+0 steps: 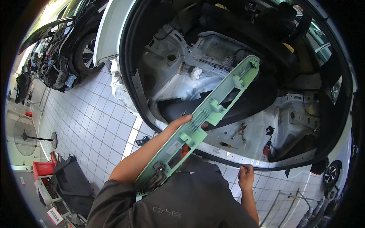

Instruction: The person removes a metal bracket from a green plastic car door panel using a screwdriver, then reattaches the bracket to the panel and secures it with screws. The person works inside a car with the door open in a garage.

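Note:
A long pale-green plastic trim panel [220, 99] slants across my chest and up over the open rear of a car. Its ribbed side faces me, with cut-outs and a dark mechanism [157, 173] at the lower end. My left hand [183, 121] grips the panel near its middle, thumb on the near edge and most fingers hidden behind it. Through a cut-out shows something orange [185, 150] that I cannot make out. My right hand [246, 177] is closed beside the car's rear sill [228, 155]; what its curled fingers hold, if anything, is hidden.
On the stripped metal boot floor lie a screwdriver [227, 145], a pliers-like tool [239, 133] and a red-and-black tool [267, 147]. A dark curved panel [243, 102] lies across the boot. A partly dismantled car [72, 49] stands at left, near a fan [26, 136] and red bin [42, 169].

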### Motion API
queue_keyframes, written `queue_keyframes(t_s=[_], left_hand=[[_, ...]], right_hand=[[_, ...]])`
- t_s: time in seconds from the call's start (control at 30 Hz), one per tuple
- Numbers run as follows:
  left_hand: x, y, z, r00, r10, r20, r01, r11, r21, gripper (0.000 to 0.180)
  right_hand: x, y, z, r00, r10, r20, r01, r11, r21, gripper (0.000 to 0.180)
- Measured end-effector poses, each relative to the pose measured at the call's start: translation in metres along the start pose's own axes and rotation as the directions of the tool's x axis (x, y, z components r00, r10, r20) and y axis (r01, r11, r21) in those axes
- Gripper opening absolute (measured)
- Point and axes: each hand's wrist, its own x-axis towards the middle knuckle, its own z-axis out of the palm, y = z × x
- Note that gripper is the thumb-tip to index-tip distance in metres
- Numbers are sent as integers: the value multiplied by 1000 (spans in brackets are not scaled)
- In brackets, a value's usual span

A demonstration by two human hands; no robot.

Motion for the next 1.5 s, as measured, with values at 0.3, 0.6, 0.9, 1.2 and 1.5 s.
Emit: queue_keyframes(t_s=[0.3, 0.6, 0.9, 1.2, 1.5], left_hand=[[12, 59, -18, 1000, 9, 3, -9, 995, 103, 77], [46, 83, -28, 997, 10, 73, -11, 1000, 15, 77], [59, 86, -20, 997, 31, 66, -38, 994, 102, 75], [56, 75, -16, 997, -73, 39, 70, 994, 78, 75], [37, 66, -19, 998, -52, -38, 53, 998, 34, 87]], right_hand=[[-13, -9, 32, 990, 107, -97, -113, 992, -61, 6], [-35, 1, 26, 971, 97, -219, -141, 970, -196, 8], [-50, 51, 3, 941, 169, -294, -233, 952, -198, 9], [-50, 26, -10, 948, 313, -61, -319, 932, -171, 12], [-15, -26, -30, 894, -410, -181, 228, 764, -603, 13]])
